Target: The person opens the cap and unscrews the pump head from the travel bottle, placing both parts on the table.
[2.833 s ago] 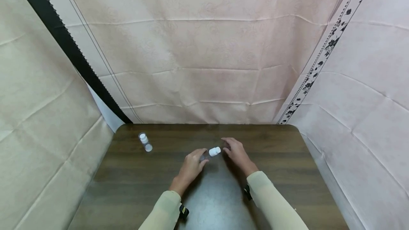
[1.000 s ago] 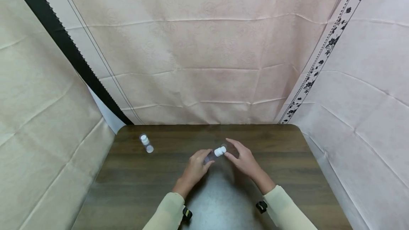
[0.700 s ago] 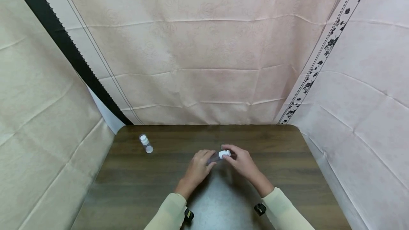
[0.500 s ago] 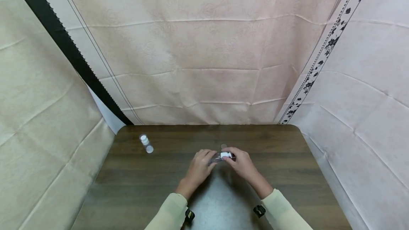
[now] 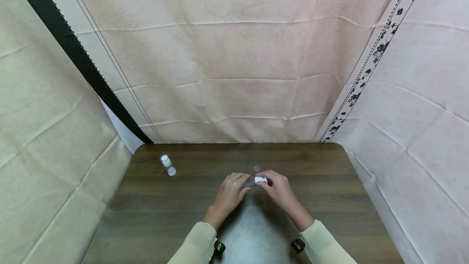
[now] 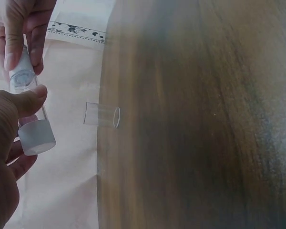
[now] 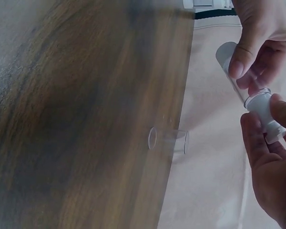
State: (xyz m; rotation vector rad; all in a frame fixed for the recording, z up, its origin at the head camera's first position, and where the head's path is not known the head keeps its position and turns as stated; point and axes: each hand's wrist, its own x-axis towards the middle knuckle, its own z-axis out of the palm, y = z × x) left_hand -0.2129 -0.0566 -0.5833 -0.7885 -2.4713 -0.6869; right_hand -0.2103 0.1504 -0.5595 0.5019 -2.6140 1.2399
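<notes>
Between both hands is a small clear pump bottle (image 5: 250,181) with a white collar (image 5: 260,179) and a white base (image 6: 37,137). My left hand (image 5: 228,192) grips its clear body, thumb on one side and fingers on the other. The thumb and fingers of my right hand (image 5: 279,190) pinch the white collar and top, partly hiding them. Just beyond the right fingertips, a clear cylindrical cap (image 5: 257,168) stands on the table, untouched; both wrist views show this cap (image 7: 168,140) too.
A second clear bottle with white top and base (image 5: 167,165) stands upright at the back left of the brown wooden table (image 5: 154,207). Pale cloth (image 5: 227,60) hangs behind the table's back edge and along both sides.
The right hand has let go of the clear cap, leaving it standing on the table, and now pinches the bottle's white collar. The left hand and bottle have shifted slightly right.
</notes>
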